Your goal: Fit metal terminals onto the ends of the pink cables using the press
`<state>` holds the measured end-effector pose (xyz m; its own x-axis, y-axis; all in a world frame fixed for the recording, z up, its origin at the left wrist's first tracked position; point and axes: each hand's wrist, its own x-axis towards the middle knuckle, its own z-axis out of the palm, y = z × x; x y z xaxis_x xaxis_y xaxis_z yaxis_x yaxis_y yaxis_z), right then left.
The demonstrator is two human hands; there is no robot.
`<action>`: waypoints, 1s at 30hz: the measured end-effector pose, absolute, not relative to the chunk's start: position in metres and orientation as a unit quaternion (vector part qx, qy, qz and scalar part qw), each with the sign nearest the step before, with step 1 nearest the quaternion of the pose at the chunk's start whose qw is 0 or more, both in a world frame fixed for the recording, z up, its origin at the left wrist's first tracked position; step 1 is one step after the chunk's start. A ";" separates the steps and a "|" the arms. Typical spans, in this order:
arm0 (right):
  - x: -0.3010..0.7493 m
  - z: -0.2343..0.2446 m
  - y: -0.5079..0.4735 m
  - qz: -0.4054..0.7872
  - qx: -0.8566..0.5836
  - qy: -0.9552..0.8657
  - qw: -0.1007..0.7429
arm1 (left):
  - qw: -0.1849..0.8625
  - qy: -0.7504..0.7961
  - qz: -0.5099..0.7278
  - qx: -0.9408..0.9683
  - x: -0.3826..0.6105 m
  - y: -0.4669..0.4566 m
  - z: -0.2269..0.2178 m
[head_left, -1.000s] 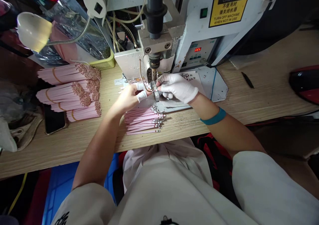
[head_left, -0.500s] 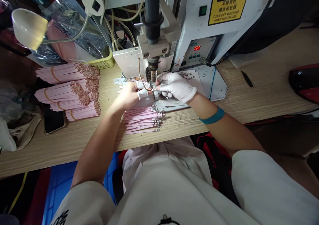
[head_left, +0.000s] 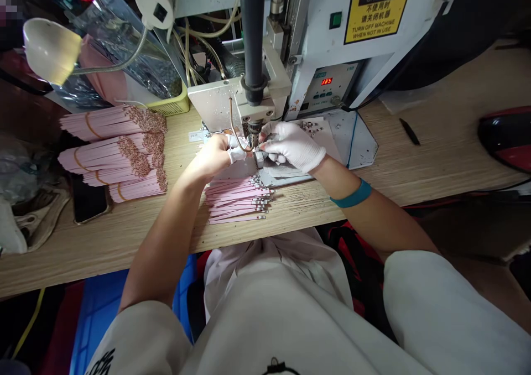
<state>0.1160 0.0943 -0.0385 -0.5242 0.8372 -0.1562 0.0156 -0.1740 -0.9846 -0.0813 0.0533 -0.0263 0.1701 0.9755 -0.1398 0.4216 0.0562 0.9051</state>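
Observation:
My left hand, white covers on its fingertips, is closed in a pinch just left of the soldering machine's tip. My right hand, in a white glove, pinches at the right side of the same tip. Whatever lies between the fingers of either hand is too small and too covered to make out. Below the tip sits a small grey metal block. In front of my hands, a loose row of pink wires with small pieces on their right ends rests on the table.
Bundles of pink wires with copper ends lie left, beside a phone and a yellow basket. A lamp leans in above them. Small parts lie on a white sheet behind my right hand. A control panel stands behind.
The soldering machine's head has come down toward my fingertips. Its red display reads differently. Both hands have stayed almost in place.

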 end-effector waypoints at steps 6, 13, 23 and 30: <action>0.113 -0.041 0.092 0.666 -0.377 -0.562 0.315 | 0.459 0.561 0.312 0.614 -0.077 0.053 -0.025; 0.138 -0.034 0.106 0.527 -0.405 -0.667 0.336 | 0.421 0.563 0.257 0.663 -0.097 0.045 -0.019; 0.137 -0.044 0.112 0.244 -0.418 -0.851 0.205 | 0.232 0.624 0.150 0.731 -0.093 0.037 -0.019; 0.135 -0.042 0.108 0.298 -0.441 -0.805 0.260 | 0.097 0.676 0.133 0.719 -0.088 0.047 -0.038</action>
